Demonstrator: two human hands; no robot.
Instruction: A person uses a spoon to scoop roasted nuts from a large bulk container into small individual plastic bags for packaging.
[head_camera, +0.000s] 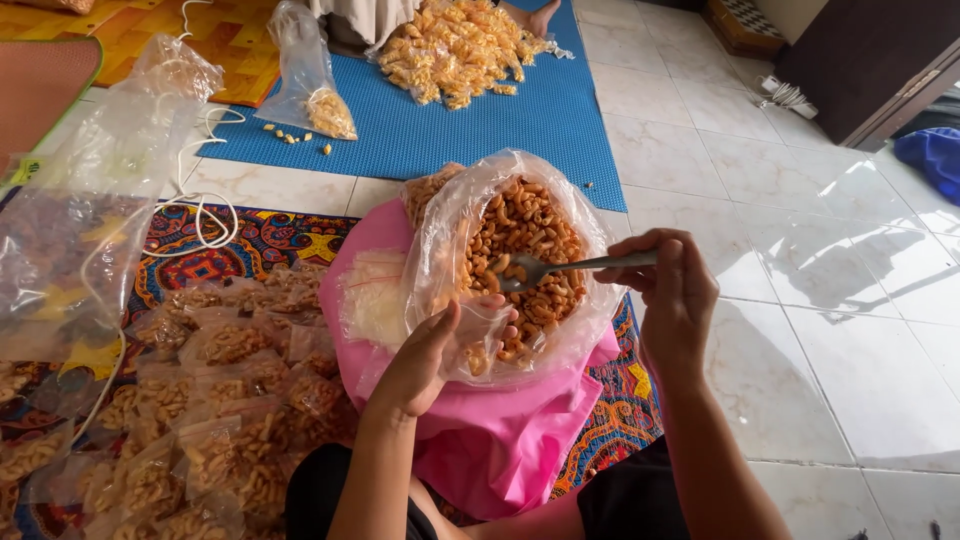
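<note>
Now scooping orange snacks with spoon (560, 266) clenched in right hand (672, 292); left hand (440, 345) pinching small bag (487, 330) open over big bag (520, 250) to catch spills.

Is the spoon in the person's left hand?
No, the right hand grips the spoon, while the left hand holds a small clear bag.

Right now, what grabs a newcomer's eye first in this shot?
At centre, a big clear bag of orange curled snacks sits on pink cloth. The right hand holds a metal spoon over it, while the left hand holds a small bag. Filled small packets pile at lower left.
</note>
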